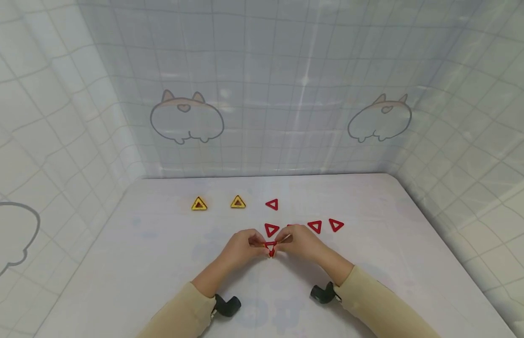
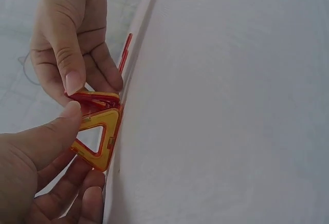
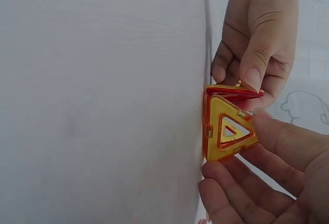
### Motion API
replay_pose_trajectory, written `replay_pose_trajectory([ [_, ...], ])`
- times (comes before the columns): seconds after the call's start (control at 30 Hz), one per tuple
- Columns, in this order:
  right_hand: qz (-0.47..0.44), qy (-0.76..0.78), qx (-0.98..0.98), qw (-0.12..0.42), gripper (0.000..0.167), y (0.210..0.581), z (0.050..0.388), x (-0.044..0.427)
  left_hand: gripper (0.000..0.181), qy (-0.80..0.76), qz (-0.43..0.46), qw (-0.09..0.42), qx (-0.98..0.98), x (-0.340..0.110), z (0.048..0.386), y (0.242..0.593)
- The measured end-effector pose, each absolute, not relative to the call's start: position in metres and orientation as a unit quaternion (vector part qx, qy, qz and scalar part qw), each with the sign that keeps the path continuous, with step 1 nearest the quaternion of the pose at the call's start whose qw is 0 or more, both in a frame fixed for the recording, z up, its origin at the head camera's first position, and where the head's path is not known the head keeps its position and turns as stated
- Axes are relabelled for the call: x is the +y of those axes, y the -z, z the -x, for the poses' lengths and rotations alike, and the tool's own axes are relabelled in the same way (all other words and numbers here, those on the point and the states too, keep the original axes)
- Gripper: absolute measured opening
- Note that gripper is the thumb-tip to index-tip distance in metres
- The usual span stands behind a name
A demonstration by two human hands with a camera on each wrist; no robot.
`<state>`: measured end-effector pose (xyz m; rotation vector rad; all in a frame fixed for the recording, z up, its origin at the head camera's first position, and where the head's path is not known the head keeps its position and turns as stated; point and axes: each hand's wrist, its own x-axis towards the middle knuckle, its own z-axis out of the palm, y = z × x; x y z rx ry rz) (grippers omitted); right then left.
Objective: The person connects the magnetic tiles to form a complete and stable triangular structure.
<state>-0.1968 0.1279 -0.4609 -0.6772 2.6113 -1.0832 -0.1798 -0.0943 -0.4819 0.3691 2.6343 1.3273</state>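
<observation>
Hands, two: our left hand (image 1: 245, 246) and right hand (image 1: 303, 242), each narrowed to a thumb-and-finger pinch on the tile cluster (image 3: 216, 131), yellow triangular panels with red edging, held directly between them, apparently touching the desk (image 1: 160, 258). Handling note: we judge a light, even pinch best, edges matched along their full length, corners meeting, neither hand pulling its panel aside. Just beyond the hands: one red triangle (image 1: 271, 225), the nearest obstacle to any forward slide. Beyond the right hand: a second, mostly hidden by it; to the right, a third (image 1: 314, 222) and a fourth (image 1: 335, 220). Farther ahead, between the hands: a fifth (image 1: 276, 204). Ahead and leftward: two yellow triangular pieces, near (image 1: 238, 206) and far (image 1: 199, 208). Beside the wrists: two dark devices, left (image 1: 228, 306) and right (image 1: 322, 294), low enough to brush stray pieces.
</observation>
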Motion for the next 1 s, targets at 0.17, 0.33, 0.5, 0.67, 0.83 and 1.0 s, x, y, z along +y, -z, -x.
replay_pose_trajectory([
  [0.17, 0.226, 0.374, 0.892, 0.117, 0.011, 0.4614, 0.2004, 0.1278, 0.019, -0.452, -0.126, 0.079, 0.879, -0.0933, 0.1821, 0.4839],
  [0.33, 0.224, 0.379, 0.890, 0.119, 0.012, 0.4623, 0.2027, 0.1274, 0.020, -0.448, -0.129, 0.075, 0.882, -0.0906, 0.1818, 0.4835],
  [0.5, 0.231, 0.379, 0.888, 0.118, 0.011, 0.4627, 0.2036, 0.1268, 0.020, -0.446, -0.132, 0.076, 0.882, -0.0886, 0.1799, 0.4811],
  [0.67, 0.234, 0.379, 0.887, 0.121, 0.010, 0.4619, 0.2031, 0.1259, 0.020, -0.450, -0.136, 0.077, 0.879, -0.0881, 0.1781, 0.4801],
  [0.83, 0.234, 0.379, 0.887, 0.121, 0.009, 0.4622, 0.2022, 0.1257, 0.020, -0.452, -0.135, 0.076, 0.878, -0.0874, 0.1778, 0.4812],
  [1.0, 0.236, 0.385, 0.884, 0.120, 0.008, 0.4636, 0.2021, 0.1257, 0.020, -0.456, -0.129, 0.077, 0.877, -0.0863, 0.1775, 0.4817],
])
